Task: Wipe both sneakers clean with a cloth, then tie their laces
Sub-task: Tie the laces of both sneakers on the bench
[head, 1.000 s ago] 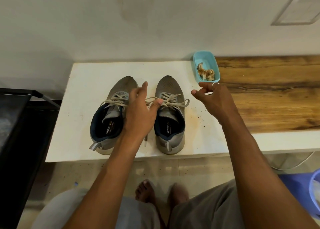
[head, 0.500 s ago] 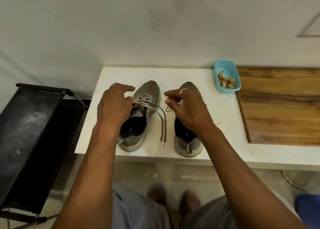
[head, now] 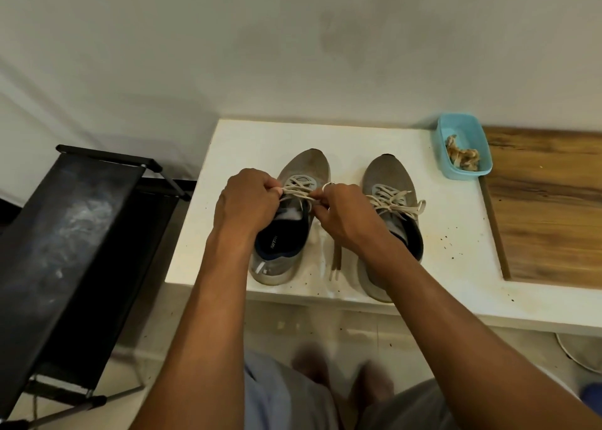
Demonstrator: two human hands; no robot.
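Open gap (head: 338, 234) between sneakers (head: 306, 169)

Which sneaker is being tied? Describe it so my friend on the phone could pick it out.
Find the white ledge against the wall, where two grey sneakers stand side by side. It is the sneaker nearer the black rack, away from the blue tub. The left hand and right hand pinch its laces, while its neighbour already has a tied bow.

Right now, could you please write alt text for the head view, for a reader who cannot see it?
A person's left hand and right hand pinch the laces of one grey sneaker on a white bench. The second sneaker beside it is tied; a blue tub sits behind.
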